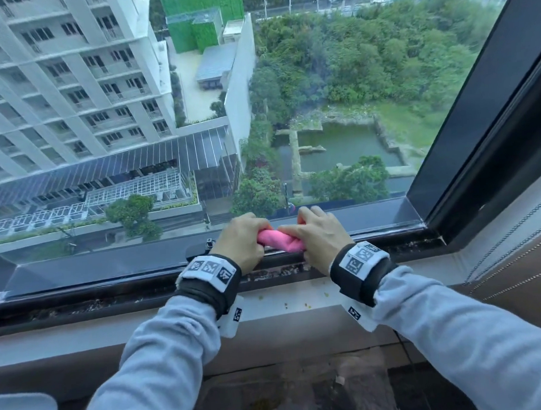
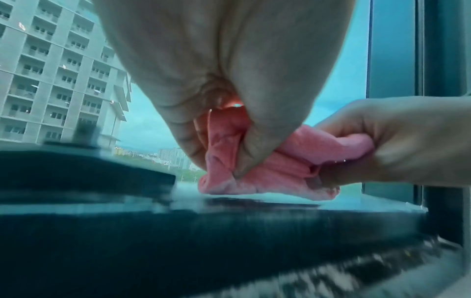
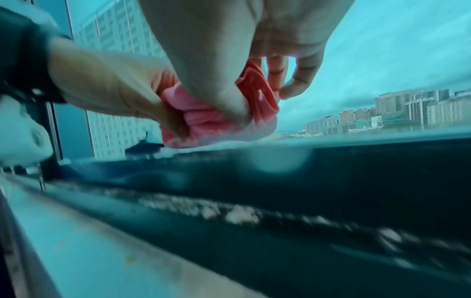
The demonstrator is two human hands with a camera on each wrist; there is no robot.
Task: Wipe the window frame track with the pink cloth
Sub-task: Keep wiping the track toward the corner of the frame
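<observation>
A bunched pink cloth [image 1: 279, 241] [image 2: 277, 173] [image 3: 203, 125] lies across the dark lower window frame. My left hand [image 1: 245, 238] [image 2: 219, 129] grips its left end, thumb and fingers curled into the folds. My right hand [image 1: 313, 234] [image 3: 242, 96] grips the right end, and shows in the left wrist view [image 2: 397, 145] too. The cloth's underside touches the frame's top ledge. The window frame track [image 1: 277, 272] [image 3: 229, 213] runs just below my wrists, dark and speckled with pale grit.
A black window latch [image 1: 198, 250] sits on the frame left of my left hand. The dark side frame [image 1: 470, 146] rises at the right. A pale sill [image 1: 289, 302] with small crumbs lies under my wrists. Glass ahead overlooks buildings and trees far below.
</observation>
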